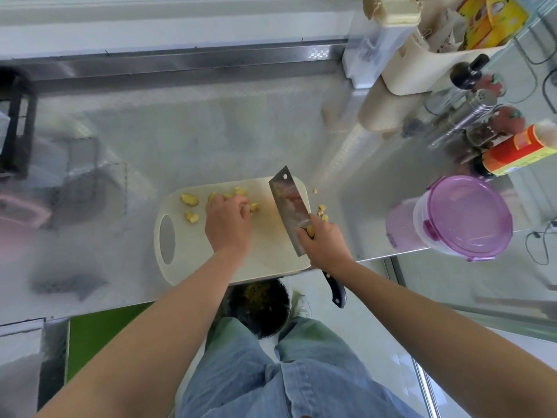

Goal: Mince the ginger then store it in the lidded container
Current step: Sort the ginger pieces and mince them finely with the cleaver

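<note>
Left hand (228,224) curls over coarse ginger chunks (190,199) on a cutting board (271,251), right hand (324,242) grips a cleaver (289,203) tilted just beside it; a hasty chop could nick that hand or scatter bits, with the lidded container (464,217) closed, well apart.

ginger (190,200): yellow chunks scattered on board (271,251) | container (464,217): purple lid on, right of board
</note>
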Motion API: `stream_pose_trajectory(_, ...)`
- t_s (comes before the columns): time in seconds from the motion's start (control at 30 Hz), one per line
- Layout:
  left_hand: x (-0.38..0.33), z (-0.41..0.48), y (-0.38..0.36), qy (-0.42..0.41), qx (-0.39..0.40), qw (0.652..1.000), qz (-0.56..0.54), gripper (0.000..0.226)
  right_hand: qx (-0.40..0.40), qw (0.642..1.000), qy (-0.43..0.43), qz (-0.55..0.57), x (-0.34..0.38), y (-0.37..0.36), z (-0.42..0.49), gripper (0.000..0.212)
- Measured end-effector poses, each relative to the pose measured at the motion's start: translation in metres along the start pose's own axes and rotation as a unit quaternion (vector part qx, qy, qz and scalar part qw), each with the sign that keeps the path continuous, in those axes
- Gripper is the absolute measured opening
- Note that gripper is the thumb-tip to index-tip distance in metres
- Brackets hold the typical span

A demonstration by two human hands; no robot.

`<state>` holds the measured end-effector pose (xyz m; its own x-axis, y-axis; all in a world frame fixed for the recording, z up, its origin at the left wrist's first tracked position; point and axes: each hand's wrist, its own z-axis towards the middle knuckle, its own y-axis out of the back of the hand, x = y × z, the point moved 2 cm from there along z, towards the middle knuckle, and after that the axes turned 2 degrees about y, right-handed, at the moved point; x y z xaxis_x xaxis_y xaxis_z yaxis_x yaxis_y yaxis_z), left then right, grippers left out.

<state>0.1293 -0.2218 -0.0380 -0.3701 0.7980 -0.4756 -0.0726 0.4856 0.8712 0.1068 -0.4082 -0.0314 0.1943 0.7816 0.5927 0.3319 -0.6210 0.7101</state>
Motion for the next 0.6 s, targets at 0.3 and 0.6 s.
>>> stream_pose_trajectory(0.3, -0.012, 0.022, -0.007, -0.062, 0.077, 0.989, 0.114, 0.020, 0.006, 1.000, -0.008, 0.022, -0.003, 0.000, 0.011, 0.018)
stream_pose_trajectory(0.6, -0.017, 0.030, -0.009, -0.081, 0.096, 0.981, 0.147, 0.019, 0.019, 1.000, 0.005, 0.022, -0.001, 0.001, 0.012, 0.013)
